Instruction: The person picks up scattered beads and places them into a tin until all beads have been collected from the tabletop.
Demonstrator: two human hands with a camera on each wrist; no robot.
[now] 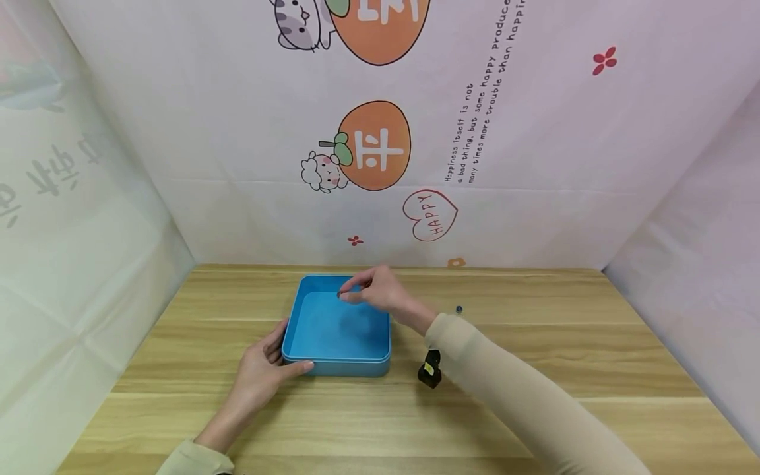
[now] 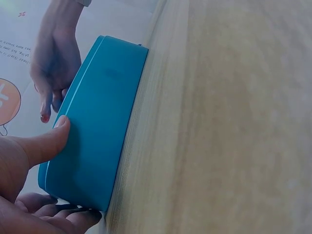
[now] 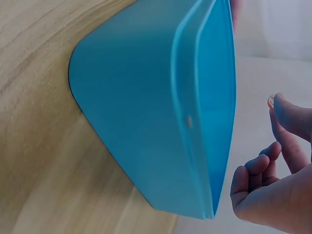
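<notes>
A blue open-topped box (image 1: 335, 330) stands on the wooden table, its visible floor bare. My left hand (image 1: 261, 373) grips its near left corner, the thumb on the front wall by the rim and the fingers round the left side. Over the far part of the box, my right hand (image 1: 380, 290) pinches a small glassy marble (image 3: 271, 101) between thumb and index fingertip. The other fingers of that hand are curled in, as the right wrist view shows. Most of the marble is hidden by the fingertips.
A small dark round thing (image 1: 459, 309), perhaps another marble, lies on the table (image 1: 534, 316) right of the box. A black object with a yellow label (image 1: 430, 369) shows beside the right sleeve. Printed white cloth (image 1: 534, 218) stands behind the table and at both sides.
</notes>
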